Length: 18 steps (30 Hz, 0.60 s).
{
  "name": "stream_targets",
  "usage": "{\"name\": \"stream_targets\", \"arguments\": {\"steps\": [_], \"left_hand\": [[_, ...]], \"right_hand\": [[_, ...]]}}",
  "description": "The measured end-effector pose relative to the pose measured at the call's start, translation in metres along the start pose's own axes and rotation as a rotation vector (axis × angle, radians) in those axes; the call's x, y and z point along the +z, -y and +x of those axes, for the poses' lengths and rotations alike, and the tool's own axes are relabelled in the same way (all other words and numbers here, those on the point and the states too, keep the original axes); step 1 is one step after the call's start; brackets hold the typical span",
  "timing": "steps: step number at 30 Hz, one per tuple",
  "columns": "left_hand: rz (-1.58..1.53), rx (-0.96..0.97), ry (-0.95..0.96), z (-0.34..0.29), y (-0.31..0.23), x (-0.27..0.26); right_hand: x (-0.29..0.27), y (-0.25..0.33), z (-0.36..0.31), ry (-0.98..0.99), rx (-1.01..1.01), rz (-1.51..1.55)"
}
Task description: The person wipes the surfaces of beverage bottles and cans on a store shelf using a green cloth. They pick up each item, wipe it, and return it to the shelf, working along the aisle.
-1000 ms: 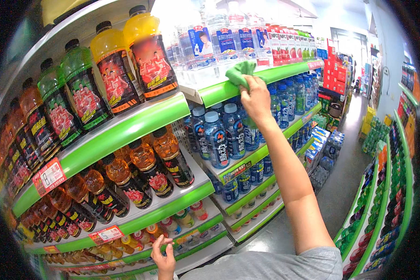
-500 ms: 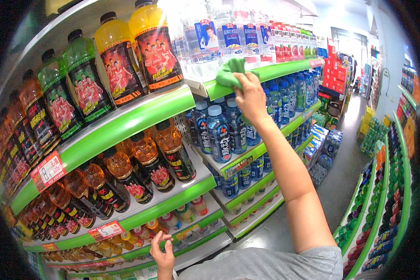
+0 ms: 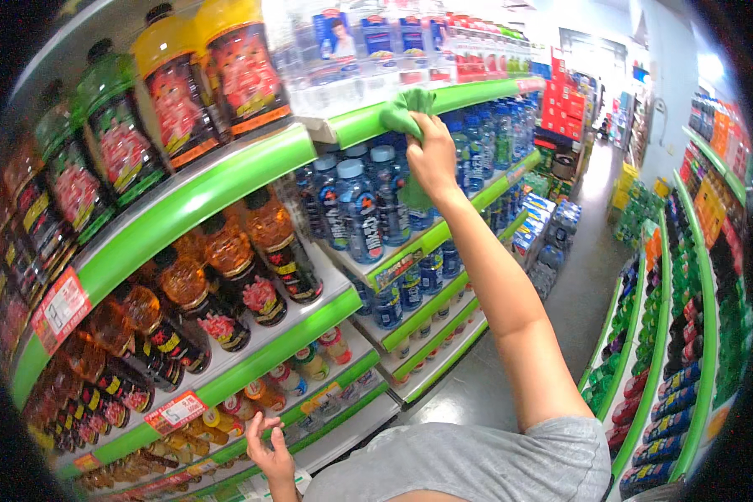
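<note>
My right hand (image 3: pixel 433 159) is closed round a crumpled green cloth (image 3: pixel 403 114). It presses the cloth against the green front strip (image 3: pixel 468 94) of the upper shelf, a little right of that shelf's left corner. A green patch shows below the hand, in front of the bottles; whether it belongs to the cloth I cannot tell. Blue-capped bottles (image 3: pixel 360 213) stand on the shelf under it. My left hand (image 3: pixel 269 452) is low in front of the lower left shelves, its fingers loosely bent and apart, holding nothing.
Large black-labelled bottles (image 3: pixel 247 71) line the upper left shelf, with amber bottles (image 3: pixel 226 251) below. Clear bottles (image 3: pixel 330 38) stand above the cloth. Red boxes (image 3: pixel 563 109) are stacked beyond. An aisle floor (image 3: pixel 573 243) runs between these shelves and more bottle shelves at right.
The view has shifted, and the shelves sit farther left in it. My right hand has slid the cloth slightly rightward along the strip. My left hand keeps much the same pose.
</note>
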<state>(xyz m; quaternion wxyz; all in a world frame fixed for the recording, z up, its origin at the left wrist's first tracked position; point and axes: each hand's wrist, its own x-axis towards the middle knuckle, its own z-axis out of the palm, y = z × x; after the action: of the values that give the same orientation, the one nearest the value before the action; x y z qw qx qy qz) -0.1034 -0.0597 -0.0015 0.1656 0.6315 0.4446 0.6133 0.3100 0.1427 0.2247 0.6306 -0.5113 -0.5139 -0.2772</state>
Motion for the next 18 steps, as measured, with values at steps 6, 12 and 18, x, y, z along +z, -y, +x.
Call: {"name": "stream_targets", "arguments": {"steps": [6, 12, 18], "left_hand": [[0.025, 0.077, 0.012, 0.001, 0.003, -0.012], [0.042, 0.093, 0.002, -0.004, 0.002, -0.037], [-0.088, -0.073, -0.089, -0.029, 0.022, -0.052]], "right_hand": [[-0.027, 0.065, -0.044, 0.096, 0.077, 0.457], [-0.03, 0.093, -0.095, 0.05, 0.125, 0.58], [-0.029, 0.079, -0.179, 0.014, 0.162, 0.295]]}}
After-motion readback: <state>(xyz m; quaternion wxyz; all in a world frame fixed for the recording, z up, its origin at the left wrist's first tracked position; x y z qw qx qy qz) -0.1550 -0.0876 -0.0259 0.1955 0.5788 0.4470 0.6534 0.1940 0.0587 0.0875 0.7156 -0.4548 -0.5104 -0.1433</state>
